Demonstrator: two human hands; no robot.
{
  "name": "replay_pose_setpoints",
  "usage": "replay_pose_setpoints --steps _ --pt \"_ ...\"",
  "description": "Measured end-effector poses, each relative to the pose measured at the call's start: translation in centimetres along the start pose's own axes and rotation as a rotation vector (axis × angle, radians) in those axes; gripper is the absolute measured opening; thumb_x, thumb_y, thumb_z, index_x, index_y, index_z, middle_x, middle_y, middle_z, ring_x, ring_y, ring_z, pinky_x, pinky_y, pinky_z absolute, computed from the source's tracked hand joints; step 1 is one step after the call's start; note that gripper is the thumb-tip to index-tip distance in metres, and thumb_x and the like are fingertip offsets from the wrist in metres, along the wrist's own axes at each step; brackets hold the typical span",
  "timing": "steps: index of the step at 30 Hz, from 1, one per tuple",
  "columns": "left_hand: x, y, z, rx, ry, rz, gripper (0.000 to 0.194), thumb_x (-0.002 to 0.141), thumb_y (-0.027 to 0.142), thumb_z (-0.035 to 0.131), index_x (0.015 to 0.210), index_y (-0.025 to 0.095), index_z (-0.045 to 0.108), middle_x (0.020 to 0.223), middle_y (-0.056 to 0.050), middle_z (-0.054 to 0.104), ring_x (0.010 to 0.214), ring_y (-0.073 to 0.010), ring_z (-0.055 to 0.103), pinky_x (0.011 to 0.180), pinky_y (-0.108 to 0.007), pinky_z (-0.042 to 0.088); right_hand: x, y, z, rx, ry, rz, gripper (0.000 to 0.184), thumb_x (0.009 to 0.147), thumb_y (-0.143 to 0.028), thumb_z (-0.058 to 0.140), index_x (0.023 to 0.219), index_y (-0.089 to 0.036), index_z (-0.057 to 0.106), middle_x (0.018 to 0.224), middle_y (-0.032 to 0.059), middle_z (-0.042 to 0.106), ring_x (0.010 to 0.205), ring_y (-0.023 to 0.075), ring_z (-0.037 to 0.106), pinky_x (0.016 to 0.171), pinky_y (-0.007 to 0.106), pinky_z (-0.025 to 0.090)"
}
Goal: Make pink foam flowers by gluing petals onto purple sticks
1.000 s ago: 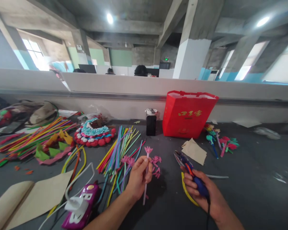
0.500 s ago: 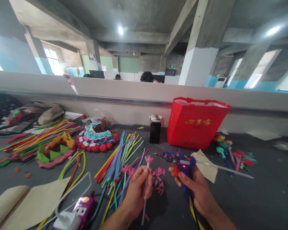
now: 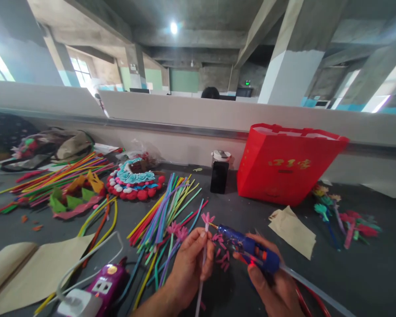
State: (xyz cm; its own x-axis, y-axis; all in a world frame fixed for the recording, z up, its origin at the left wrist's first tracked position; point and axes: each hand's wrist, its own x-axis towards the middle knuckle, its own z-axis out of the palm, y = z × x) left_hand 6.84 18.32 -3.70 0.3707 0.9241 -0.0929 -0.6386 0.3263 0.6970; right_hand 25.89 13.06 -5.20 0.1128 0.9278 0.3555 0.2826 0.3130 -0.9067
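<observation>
Between thumb and fingers, my left hand (image 3: 192,263) pinches a pale pink stem topped by a pink pipe-cleaner flower (image 3: 207,219), held upright. My right hand (image 3: 267,273) is wrapped round a blue hot glue gun (image 3: 247,246) with a clear glue stick (image 3: 313,288) sticking out of its back. The gun's metal tip is at the base of the flower's petals; whether it touches cannot be made out. Loose pink petal pieces (image 3: 222,259) lie on the table behind and between my hands. Finished pink flowers (image 3: 177,230) rest just left of the stem.
Bundled coloured pipe cleaners (image 3: 165,211) lie left of centre. A purple power strip (image 3: 107,281) with a white plug and an open notebook (image 3: 42,273) are front left. A phone (image 3: 219,177) leans on a bottle beside a red bag (image 3: 287,165). Brown paper (image 3: 293,231) lies right.
The glue gun has come left and tilted, bringing its tip from beside the flower to the base of its petals. My view has shifted slightly; my left hand still grips the stem.
</observation>
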Motion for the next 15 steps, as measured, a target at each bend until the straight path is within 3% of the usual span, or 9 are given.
replay_pose_setpoints --steps 4,7,15 --pt "0.01 -0.05 -0.01 -0.005 0.014 0.026 0.022 0.088 0.038 0.062 0.085 0.018 0.052 0.058 0.005 0.055 0.031 -0.0023 0.031 0.031 -0.017 0.018 -0.51 -0.08 0.34 -0.051 0.057 0.032 0.040 0.089 -0.046 0.058 0.123 -0.025 0.053 0.100 0.0091 0.071 0.086 0.0245 0.071 0.078 0.034 0.058" --pt "0.04 -0.13 0.03 -0.010 0.025 0.024 0.023 0.088 0.037 0.063 0.083 0.019 0.050 0.058 0.006 0.055 0.031 -0.0022 0.031 0.032 -0.018 0.017 -0.40 0.26 0.16 -0.061 0.024 0.025 0.038 0.089 -0.045 0.059 0.121 -0.024 0.053 0.094 0.0080 0.071 0.081 0.0239 0.071 0.074 0.034 0.058" --pt "0.14 -0.17 0.11 -0.006 0.021 0.003 0.024 0.087 0.037 0.064 0.082 0.019 0.049 0.057 0.007 0.053 0.031 -0.0022 0.030 0.032 -0.018 0.017 -0.04 0.68 -0.22 -0.223 -0.008 -0.091 0.035 0.090 -0.040 0.058 0.121 -0.025 0.055 0.099 0.0065 0.070 0.085 0.0228 0.069 0.077 0.031 0.057"
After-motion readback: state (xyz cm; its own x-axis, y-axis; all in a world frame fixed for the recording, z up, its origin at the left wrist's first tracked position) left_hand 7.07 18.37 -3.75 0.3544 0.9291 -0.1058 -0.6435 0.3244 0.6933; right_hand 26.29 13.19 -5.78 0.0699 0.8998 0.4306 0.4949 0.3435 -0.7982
